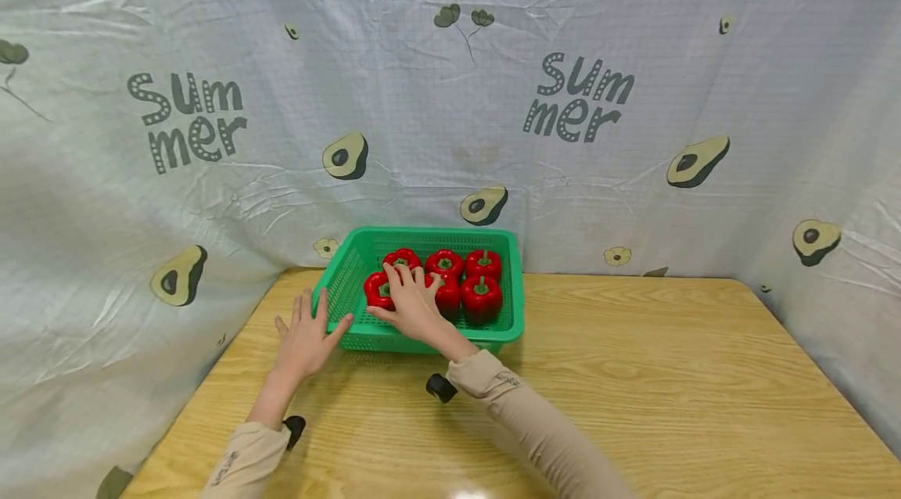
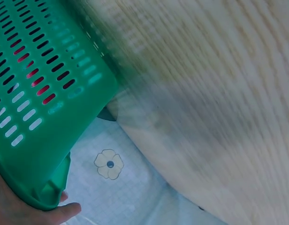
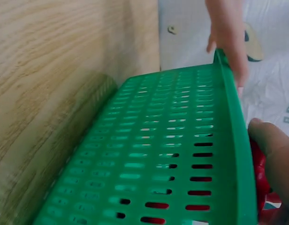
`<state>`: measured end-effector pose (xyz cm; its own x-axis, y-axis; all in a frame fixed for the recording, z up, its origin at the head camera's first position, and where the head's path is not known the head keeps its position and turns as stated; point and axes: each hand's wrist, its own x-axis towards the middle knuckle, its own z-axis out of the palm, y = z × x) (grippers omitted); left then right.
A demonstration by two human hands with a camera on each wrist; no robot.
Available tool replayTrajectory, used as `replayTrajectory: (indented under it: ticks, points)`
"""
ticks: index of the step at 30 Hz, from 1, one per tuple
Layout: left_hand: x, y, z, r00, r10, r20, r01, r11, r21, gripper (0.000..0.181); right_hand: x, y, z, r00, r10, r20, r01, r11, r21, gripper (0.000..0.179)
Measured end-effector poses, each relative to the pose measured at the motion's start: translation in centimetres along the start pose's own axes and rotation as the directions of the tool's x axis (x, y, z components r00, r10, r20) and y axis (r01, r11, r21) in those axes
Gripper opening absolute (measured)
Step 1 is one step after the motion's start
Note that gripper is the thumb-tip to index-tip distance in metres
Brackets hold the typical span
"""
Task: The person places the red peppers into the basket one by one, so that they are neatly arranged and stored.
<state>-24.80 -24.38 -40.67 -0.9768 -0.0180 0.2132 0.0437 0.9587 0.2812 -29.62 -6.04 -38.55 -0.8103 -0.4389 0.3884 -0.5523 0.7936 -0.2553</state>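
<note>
Several red bell peppers (image 1: 482,300) stand in two rows inside a green slotted plastic basket (image 1: 516,288). My right hand (image 1: 415,307) reaches over the basket's front rim, its fingers spread above the front row. Its thumb and index finger lie to either side of the front-left bell pepper (image 1: 375,290); whether they press on it is hard to see. In the right wrist view the thumb (image 3: 271,140) overlaps a red pepper (image 3: 258,176) just inside the rim. My left hand (image 1: 303,339) is at the basket's front-left corner, fingers extended, thumb by the rim.
The basket sits at the back of a wood-grain table (image 1: 633,374), close to a pale cloth backdrop (image 1: 422,92) with avocado prints. Dark wrist devices show beneath both sleeves (image 1: 556,428). Table surface extends to the right of the basket.
</note>
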Motion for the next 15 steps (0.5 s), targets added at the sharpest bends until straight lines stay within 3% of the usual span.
replayTrajectory:
  ticks: [8,15]
  points:
    - [0.2,-0.3,-0.3,0.999,-0.021,-0.027,0.024,0.992,0.122,0.094,0.9,0.3,0.8,0.998,0.018,0.068,-0.014,0.998,-0.062,0.072]
    - [0.0,-0.9,-0.5,1.0,0.012,-0.025,-0.009,0.99,0.137,0.086,1.7,1.0,1.3,0.987,0.053,0.15,-0.035,0.992,-0.117,0.072]
